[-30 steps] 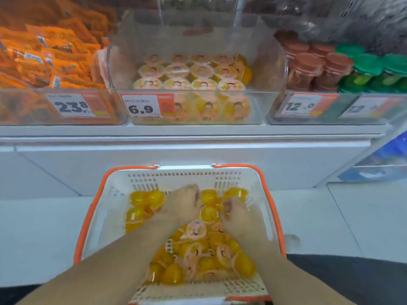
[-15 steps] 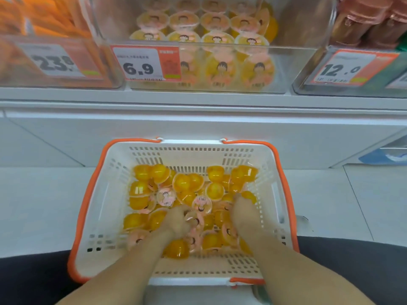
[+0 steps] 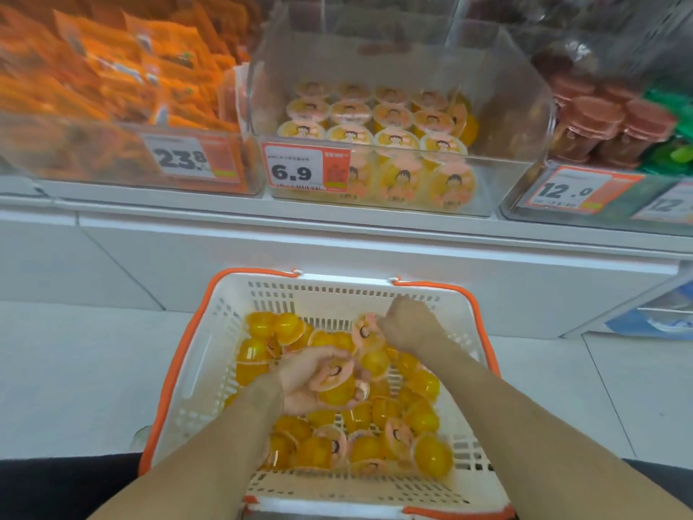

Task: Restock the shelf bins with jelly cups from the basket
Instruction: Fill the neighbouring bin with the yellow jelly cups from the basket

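A white basket with an orange rim [image 3: 210, 332] stands on the floor below the shelf, holding several yellow jelly cups [image 3: 425, 416] with pink lids. My left hand [image 3: 303, 380] is palm up over the middle of the basket and holds a couple of jelly cups [image 3: 335, 384]. My right hand [image 3: 407, 326] is raised near the basket's far side and grips a jelly cup [image 3: 365, 332] by its pink lid. On the shelf above, a clear bin [image 3: 517, 118] priced 6.9 holds rows of the same cups.
A bin of orange packets [image 3: 112, 91], priced 23.8, stands left of the jelly bin. Brown-lidded cups [image 3: 607, 129] and green items [image 3: 671, 152] fill bins on the right, priced 12.0. The white shelf ledge [image 3: 337, 227] runs above the basket. Pale floor tiles surround it.
Both hands have come up out of the pile with jelly cups in them, the right one moving toward the basket's far side. The view has tilted back up to the shelf bins.
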A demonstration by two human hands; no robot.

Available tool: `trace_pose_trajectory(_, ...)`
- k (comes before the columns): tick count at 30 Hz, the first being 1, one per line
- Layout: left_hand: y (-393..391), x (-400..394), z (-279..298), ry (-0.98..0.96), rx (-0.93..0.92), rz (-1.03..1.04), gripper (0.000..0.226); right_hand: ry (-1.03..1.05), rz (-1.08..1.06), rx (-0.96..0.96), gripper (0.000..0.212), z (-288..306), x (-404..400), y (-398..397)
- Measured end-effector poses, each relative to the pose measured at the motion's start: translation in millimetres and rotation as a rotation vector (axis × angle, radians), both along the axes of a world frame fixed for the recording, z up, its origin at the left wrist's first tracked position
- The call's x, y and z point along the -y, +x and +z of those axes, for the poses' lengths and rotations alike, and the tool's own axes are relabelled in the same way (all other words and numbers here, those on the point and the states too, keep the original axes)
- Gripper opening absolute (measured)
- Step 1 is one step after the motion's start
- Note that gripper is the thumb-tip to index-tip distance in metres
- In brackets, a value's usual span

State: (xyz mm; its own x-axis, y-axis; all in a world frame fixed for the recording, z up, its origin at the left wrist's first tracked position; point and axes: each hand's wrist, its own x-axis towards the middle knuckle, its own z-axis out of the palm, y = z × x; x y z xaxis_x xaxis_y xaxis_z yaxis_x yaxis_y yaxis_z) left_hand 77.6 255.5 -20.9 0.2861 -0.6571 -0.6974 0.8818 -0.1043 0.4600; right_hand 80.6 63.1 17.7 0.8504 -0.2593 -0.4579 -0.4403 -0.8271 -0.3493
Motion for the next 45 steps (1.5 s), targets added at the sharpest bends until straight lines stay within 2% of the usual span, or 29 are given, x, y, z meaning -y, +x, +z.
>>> trace_pose_trajectory(3,18.6,6.9,37.5,-0.042,0.167,-0.291,0.042,0.201,-0.040,-0.033,0.032,66.2,2.7,20.7)
trace_pose_trajectory(5,31.9,13.7,69.8,-0.068,0.283,-0.343,0.060,0.353,-0.084,0.038,0.031,115.5,1.6,25.4)
trace_pose_trajectory(7,43.6,21.4,107.3,-0.117,0.390,-0.270,0.066,0.522,-0.159,0.164,0.027,153.9,6.3,26.1)
trace_pose_trajectory(9,55.0,28.1,146.3,-0.138,0.495,-0.146,0.062,0.652,-0.203,0.262,0.022,183.9,12.3,21.1)
trace_pose_trajectory(13,74.3,32.5,206.7,-0.068,0.728,0.001,0.049,0.897,-0.167,0.246,0.018,214.1,21.6,3.8)
trace_pose_trajectory(14,77.5,30.9,216.2,-0.049,0.763,-0.021,0.047,0.905,-0.118,0.219,0.018,216.3,23.9,0.1)
trace_pose_trajectory(16,83.2,24.8,229.2,-0.009,0.850,-0.109,0.045,0.794,0.030,0.184,0.019,220.4,30.0,-6.0)
trace_pose_trajectory(18,87.4,18.3,234.5,0.020,0.948,-0.230,0.036,0.718,0.120,0.219,0.024,223.0,36.1,-8.0)
trace_pose_trajectory(22,82.9,14.7,227.9,0.066,0.971,-0.389,0.037,0.857,0.088,0.377,0.045,218.9,39.3,-1.4)
trace_pose_trajectory(24,82.1,17.2,222.3,0.100,1.010,-0.430,0.047,0.794,0.147,0.441,0.039,214.0,37.3,3.1)
trace_pose_trajectory(26,81.3,18.3,218.3,0.129,1.050,-0.461,0.070,0.692,0.203,0.487,0.022,211.1,36.8,5.9)
trace_pose_trajectory(28,82.2,18.5,215.1,0.118,1.042,-0.438,0.079,0.619,0.235,0.501,0.012,215.5,37.3,6.7)
trace_pose_trajectory(30,84.3,18.9,213.8,0.080,1.014,-0.363,0.073,0.538,0.286,0.456,0.009,225.2,37.1,6.3)
trace_pose_trajectory(33,82.8,20.8,214.8,0.041,0.991,-0.272,0.050,0.446,0.340,0.364,0.008,243.4,36.8,5.8)
trace_pose_trajectory(36,79.4,28.4,216.3,-0.026,0.859,-0.032,0.041,0.316,0.266,0.473,0.010,260.8,40.5,11.6)
trace_pose_trajectory(38,78.9,33.1,217.9,-0.043,0.698,0.154,0.030,0.158,0.150,0.619,0.013,267.7,50.4,25.1)
trace_pose_trajectory(41,80.9,32.0,220.2,-0.058,0.555,0.247,0.018,-0.175,0.027,0.791,0.018,268.0,74.2,60.2)
trace_pose_trajectory(43,82.5,30.5,220.1,-0.049,0.548,0.272,0.019,-0.388,0.012,0.817,0.025,263.2,85.5,84.1)
trace_pose_trajectory(45,82.5,31.1,219.5,-0.031,0.544,0.300,0.020,-0.555,0.026,0.740,0.029,259.6,87.4,101.2)
